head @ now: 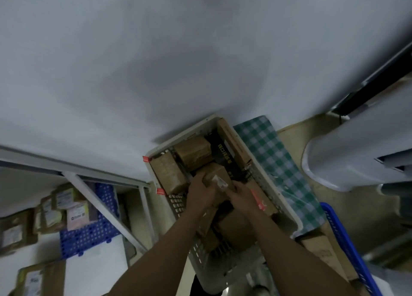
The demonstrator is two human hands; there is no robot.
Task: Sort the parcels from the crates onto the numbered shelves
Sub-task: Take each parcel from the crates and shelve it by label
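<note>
**Two hands on one parcel, over the white crate**

Several labelled parcels point(64, 204) sit on a shelf at far left, on a blue perforated mat point(89, 235). White slotted crate point(198, 257) at centre, packed with brown boxes. Left hand point(200, 193) has its fingers curled round the near-left edge of a brown parcel point(215, 173). The parcel is inside the crate, label up. Right hand point(242, 195) grips its right end, fingers curled; details blurred. Black box point(225, 155) just beyond. Green checked cloth point(274, 162) lies beside the crate, blue crate point(343, 235) at right.
</note>
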